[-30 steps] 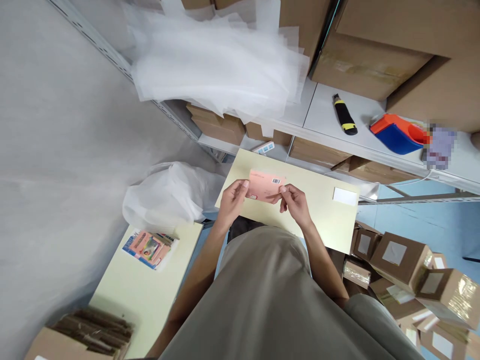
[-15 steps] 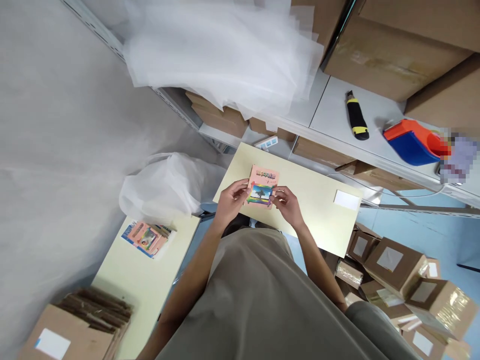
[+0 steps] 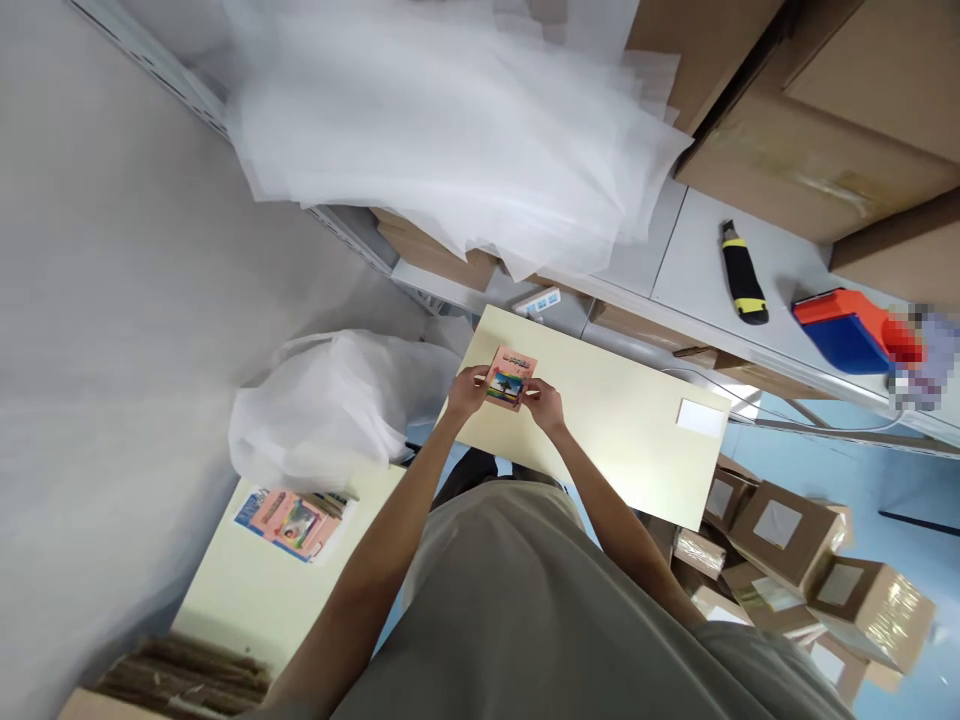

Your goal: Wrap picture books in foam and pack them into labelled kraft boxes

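Note:
Both my hands hold a small pink booklet (image 3: 509, 375) with a coloured picture on its cover, picture side up, over the pale yellow table (image 3: 622, 430). My left hand (image 3: 469, 389) pinches its left edge. My right hand (image 3: 542, 402) pinches its right edge. My arms reach well forward over my grey shirt.
A white label (image 3: 702, 418) lies on the table's right part. A stack of similar booklets (image 3: 292, 522) sits on a second table at left, by a white plastic bag (image 3: 330, 400). A shelf holds foam sheets (image 3: 450, 140), a utility knife (image 3: 742, 285) and a tape dispenser (image 3: 851, 335). Taped boxes (image 3: 795, 560) pile at right.
The booklet was turned over from its barcode side to its picture side, and my hands have carried it farther forward over the table. The view has tilted.

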{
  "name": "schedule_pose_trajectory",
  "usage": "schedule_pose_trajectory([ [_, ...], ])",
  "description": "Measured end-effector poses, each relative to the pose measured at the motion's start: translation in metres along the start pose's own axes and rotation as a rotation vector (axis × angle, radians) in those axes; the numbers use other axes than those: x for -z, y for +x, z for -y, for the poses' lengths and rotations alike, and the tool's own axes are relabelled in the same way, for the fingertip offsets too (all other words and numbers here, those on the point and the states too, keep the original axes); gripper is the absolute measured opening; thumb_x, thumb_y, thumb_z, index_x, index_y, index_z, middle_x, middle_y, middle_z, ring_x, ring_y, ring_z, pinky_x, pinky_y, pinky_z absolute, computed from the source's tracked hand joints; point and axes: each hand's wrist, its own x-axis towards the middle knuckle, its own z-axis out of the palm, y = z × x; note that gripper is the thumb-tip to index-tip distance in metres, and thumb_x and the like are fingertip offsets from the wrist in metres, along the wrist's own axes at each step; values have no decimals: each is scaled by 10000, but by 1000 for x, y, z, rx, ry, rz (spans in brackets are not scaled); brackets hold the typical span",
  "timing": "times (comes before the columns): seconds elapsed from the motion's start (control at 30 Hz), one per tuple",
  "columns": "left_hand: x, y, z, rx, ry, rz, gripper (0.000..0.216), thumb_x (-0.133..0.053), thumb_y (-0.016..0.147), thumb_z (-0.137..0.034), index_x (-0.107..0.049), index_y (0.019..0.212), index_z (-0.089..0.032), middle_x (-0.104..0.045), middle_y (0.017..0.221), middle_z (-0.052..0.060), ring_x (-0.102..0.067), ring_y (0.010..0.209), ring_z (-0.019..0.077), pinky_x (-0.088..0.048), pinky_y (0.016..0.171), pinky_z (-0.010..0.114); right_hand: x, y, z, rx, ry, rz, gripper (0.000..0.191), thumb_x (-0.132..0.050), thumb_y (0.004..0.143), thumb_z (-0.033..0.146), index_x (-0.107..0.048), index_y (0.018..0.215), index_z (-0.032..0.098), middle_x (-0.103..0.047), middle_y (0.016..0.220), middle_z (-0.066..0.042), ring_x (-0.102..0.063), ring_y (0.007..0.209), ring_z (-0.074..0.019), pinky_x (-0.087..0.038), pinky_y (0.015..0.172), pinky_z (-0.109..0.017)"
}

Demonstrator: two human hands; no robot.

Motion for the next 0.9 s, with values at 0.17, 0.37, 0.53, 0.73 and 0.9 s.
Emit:
schedule_pose_trajectory([
  [0.17,10,50,9,37,80,57,367,-701,886,-187,-839,1225,-213,-848,1244,106,-786,1008,251,-636,963,355,-24,45,24,-109,-99,-44,340,-688,930,111,-805,1218,250,-868,1241,-39,-834,984,-210,-629,908,-295],
  [0.37,15,79,16,55,44,156,347,-762,874,-245,-835,1214,-242,-855,1203,100,-784,1180,314,-622,1055,398,-48,69,41,-179,-147,-81,301,-671,947,91,-803,1171,242,-876,1149,-51,-833,989,-222,-629,926,-311],
  [0.53,30,73,9,9,-33,219,295,-730,890,-227,-824,1170,-213,-852,1275,129,-813,1182,324,-639,1079,438,-59,57,64,-150,-165,-123,186,-701,945,112,-798,1060,222,-854,1230,-106,-844,1021,-250,-663,920,-343],
  [0.73,91,55,-14,-219,-260,192,354,-694,983,-422,-798,1243,-206,-844,1303,152,-822,1191,300,-659,1058,432,-37,24,114,224,-86,-179,209,-644,1009,283,-808,1129,238,-843,1254,-93,-840,1009,-232,-707,937,-379],
  [0.9,186,51,-73,-517,-280,-90,403,-681,1047,-560,-805,1237,-227,-847,1274,125,-815,1150,262,-645,1070,415,2,1,201,603,-113,-299,303,-606,1110,461,-823,1118,248,-855,1107,-90,-825,981,-256,-693,928,-400],
])
